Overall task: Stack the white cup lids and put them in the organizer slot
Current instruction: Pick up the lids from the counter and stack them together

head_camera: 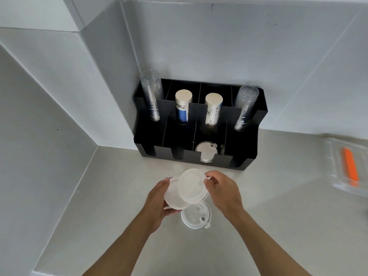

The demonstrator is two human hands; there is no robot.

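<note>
My left hand [157,204] grips a white cup lid [173,198] from its left side. Overlapping it on top is a second white lid [191,186], pinched at its right edge by my right hand [223,192]. Both are held above the counter, in front of the black organizer [249,156]. Another white lid [196,218] with a small hole and tab lies flat on the counter just below them. Some white lids [206,152] sit in the organizer's third front slot from the left.
The organizer's back row holds two stacks of clear cups [151,94] [246,106] and two stacks of paper cups [182,106] [213,110]. White walls close in behind and on the left. A clear tray with an orange object [349,166] lies at the right.
</note>
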